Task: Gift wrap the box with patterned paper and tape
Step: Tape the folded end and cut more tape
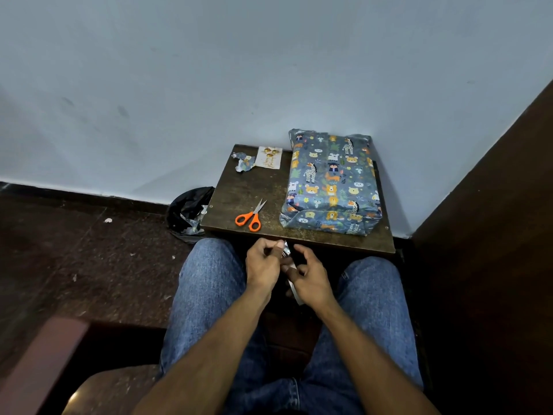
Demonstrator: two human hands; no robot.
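**Box wrapped and set aside; hands busy with a small scrap over the lap**

The box [331, 182] lies on the right half of the small dark table [239, 187], its far end close against the wall. Patterned paper with animals covers every face that shows, and the near end is folded into a neat flap. No bare cardboard is visible, so the wrapping looks essentially finished. Whether all seams are taped cannot be read here; the tape itself is too clear or too small to make out.

What seems left is trimming and decoration. The scissors [250, 217] with orange handles lie closed to the left of the box, untouched. At the far left corner sit a greeting tag [270, 157] and, just beside it, a crumpled paper offcut [244, 163]. A black bin bag [188, 211] with scraps stands on the floor left of the table.

Both hands hover just below the table's near edge, between the knees. The left hand [263, 263] has its fingers curled, thumb and forefinger pinching a small shiny scrap [286, 249]. The right hand [309, 280] is half curled, its fingertips meeting the same piece lower down, where a pale strip trails toward the wrist. It may be tape or its backing, but I cannot tell which.
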